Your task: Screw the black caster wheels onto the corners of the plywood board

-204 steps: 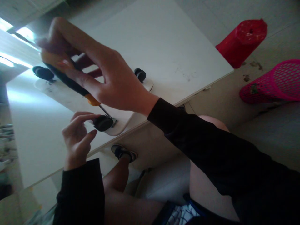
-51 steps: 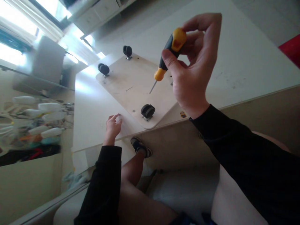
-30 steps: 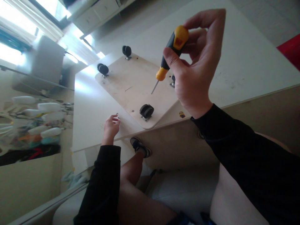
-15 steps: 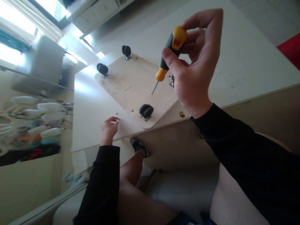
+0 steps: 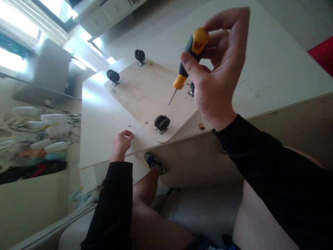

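Observation:
My right hand (image 5: 218, 66) is wrapped round the yellow-and-black handle of a screwdriver (image 5: 194, 45), raised over a pale board (image 5: 156, 88). Its thin metal shaft slants down to the left, the tip apart from the board. Black casters (image 5: 162, 122) stand wheels-up at the board's corners; one is partly hidden behind my right hand. On the white table (image 5: 99, 139), left of the board, my left hand (image 5: 122, 140) has its fingertips pinched together. Whatever is between them is too small to make out. Just beyond these fingers lies a small dark piece, seemingly a screw (image 5: 129, 125).
A thin dark line or strand (image 5: 142, 98) lies on the board. A small cartoon sticker (image 5: 201, 126) is on the table near its front edge. White bottles (image 5: 54, 118) stand at the left. Something red (image 5: 322, 57) shows at the right edge. My legs are below the table edge.
The left fingertips have closed over the small dark speck that showed beside them before. The right hand and the screwdriver have hardly moved.

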Tool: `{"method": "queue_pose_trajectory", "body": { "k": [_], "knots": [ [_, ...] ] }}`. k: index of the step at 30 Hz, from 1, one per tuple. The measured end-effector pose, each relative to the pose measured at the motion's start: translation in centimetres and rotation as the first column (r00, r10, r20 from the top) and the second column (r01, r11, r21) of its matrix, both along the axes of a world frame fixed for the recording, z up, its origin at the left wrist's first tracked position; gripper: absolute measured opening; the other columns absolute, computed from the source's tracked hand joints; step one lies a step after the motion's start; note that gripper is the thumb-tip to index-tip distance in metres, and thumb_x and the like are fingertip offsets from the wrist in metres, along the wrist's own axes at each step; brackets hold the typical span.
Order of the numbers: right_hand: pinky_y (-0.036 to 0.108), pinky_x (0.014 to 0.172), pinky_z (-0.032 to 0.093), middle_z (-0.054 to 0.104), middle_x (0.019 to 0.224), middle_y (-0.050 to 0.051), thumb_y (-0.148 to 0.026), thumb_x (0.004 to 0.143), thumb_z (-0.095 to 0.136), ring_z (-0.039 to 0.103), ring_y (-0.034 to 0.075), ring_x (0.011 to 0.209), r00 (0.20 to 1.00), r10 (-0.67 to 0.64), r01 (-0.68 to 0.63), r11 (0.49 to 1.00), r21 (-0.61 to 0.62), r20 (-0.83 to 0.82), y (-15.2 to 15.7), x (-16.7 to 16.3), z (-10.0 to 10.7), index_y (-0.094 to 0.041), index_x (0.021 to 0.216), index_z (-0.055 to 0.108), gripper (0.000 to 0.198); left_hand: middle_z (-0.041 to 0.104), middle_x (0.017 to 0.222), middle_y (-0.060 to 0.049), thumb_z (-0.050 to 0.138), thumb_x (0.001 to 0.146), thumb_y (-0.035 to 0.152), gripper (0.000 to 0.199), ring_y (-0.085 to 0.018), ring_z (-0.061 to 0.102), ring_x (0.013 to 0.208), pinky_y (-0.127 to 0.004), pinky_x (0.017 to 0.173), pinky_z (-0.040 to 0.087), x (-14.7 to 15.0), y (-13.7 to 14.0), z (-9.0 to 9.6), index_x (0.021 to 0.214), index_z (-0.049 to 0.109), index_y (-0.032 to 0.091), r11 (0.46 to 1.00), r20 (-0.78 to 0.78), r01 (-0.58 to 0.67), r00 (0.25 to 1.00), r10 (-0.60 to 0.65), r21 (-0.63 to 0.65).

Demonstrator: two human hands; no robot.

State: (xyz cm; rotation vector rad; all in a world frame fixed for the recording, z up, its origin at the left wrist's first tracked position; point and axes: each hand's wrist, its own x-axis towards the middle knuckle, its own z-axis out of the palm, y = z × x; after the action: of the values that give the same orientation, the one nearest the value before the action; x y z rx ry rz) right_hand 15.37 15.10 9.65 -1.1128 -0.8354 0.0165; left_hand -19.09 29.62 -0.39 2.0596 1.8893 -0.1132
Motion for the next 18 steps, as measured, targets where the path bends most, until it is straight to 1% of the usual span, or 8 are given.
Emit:
{"method": "queue_pose_trajectory", "body": {
  "k": [3,7,10,14,16,18],
  "knots": [
    [0.035,0.095,0.065,0.066,0.107,-0.002,-0.01,0.092,0.062,0.072,0.016,0.102,0.999,-0.005,0.004,1.0,0.03,0.031,0.41,0.06,-0.47,-0.033,0.114,0.042,0.038,0.07,0.077,-0.006,0.07,0.085,0.025,0.005,-0.027,0.071,0.084,-0.037,0.081,0.054,0.22,-0.04,0.03,0.08,0.071,0.024,1.0,-0.015,-0.012,1.0,0.012,-0.008],
    [0.032,0.093,0.064,0.065,0.109,-0.002,-0.009,0.092,0.064,0.07,0.014,0.1,0.997,-0.042,0.04,0.999,0.031,0.07,0.71,0.13,-0.86,-0.032,0.115,0.041,0.04,0.075,0.085,-0.007,0.069,0.084,0.024,0.002,-0.025,0.07,0.082,-0.034,0.077,0.053,0.15,-0.08,0.03,0.085,0.07,0.022,1.0,0.02,-0.007,1.0,0.008,-0.025],
    [0.032,0.09,0.064,0.066,0.105,-0.004,-0.009,0.09,0.064,0.07,0.015,0.098,0.998,-0.019,0.016,0.999,0.05,0.056,0.65,0.15,-0.78,-0.034,0.112,0.042,0.04,0.078,0.091,-0.008,0.068,0.083,0.022,0.004,-0.024,0.071,0.081,-0.033,0.074,0.052,-0.02,-0.05,0.05,0.086,0.071,0.022,0.999,0.03,0.014,0.999,-0.012,-0.047],
    [0.034,0.089,0.065,0.066,0.104,-0.003,-0.012,0.09,0.066,0.07,0.015,0.097,0.997,-0.031,0.026,0.998,0.063,0.077,0.67,0.23,-0.73,-0.033,0.113,0.043,0.038,0.079,0.093,-0.009,0.067,0.081,0.021,0.007,-0.024,0.072,0.083,-0.033,0.072,0.052,-0.19,0.02,0.04,0.086,0.073,0.021,0.998,0.04,0.02,0.999,-0.017,-0.059],
    [0.034,0.089,0.064,0.066,0.104,-0.002,-0.011,0.091,0.064,0.07,0.015,0.097,0.998,0.005,-0.011,0.996,0.091,0.07,0.79,0.3,-0.83,-0.031,0.113,0.045,0.036,0.08,0.095,-0.009,0.068,0.081,0.021,0.009,-0.024,0.072,0.085,-0.033,0.072,0.052,-0.29,0.06,0.01,0.088,0.074,0.021,0.998,0.049,0.023,0.999,-0.019,-0.064],
    [0.035,0.088,0.063,0.066,0.104,-0.001,-0.008,0.09,0.065,0.07,0.015,0.096,0.999,0.024,-0.031,0.988,0.152,0.047,0.9,0.37,-0.97,-0.029,0.113,0.048,0.036,0.08,0.096,-0.009,0.067,0.082,0.02,0.011,-0.025,0.073,0.087,-0.033,0.072,0.052,-0.39,0.09,-0.01,0.09,0.074,0.021,0.998,0.046,0.019,0.999,-0.016,-0.067]
  ]
}}
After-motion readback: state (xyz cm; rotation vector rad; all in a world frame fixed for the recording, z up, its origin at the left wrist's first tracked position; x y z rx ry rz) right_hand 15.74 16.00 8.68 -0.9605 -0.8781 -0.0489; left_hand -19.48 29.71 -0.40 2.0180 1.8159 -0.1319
